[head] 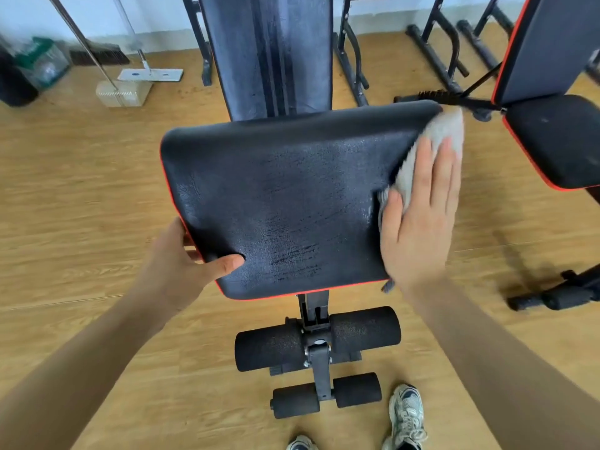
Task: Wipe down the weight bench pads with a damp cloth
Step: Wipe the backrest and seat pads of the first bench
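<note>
**A:** The right hand (422, 216) is pressing flat, fingers straight, on the grey cloth (436, 134) at the right edge of the bench seat pad (285, 196).

**B:** And the left hand (181, 264) is gripping that pad's near left corner, thumb lying on top, fingers curling underneath. Streaks are glistening across the black surface.

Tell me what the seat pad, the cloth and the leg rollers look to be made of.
Seat pad: likely vinyl or faux leather, black, glossy, with creases and wet streaks. Cloth: soft grey fabric, perhaps microfibre or terry; fuzzy edge. Leg rollers: probably foam, matte black, finely pitted.
</note>
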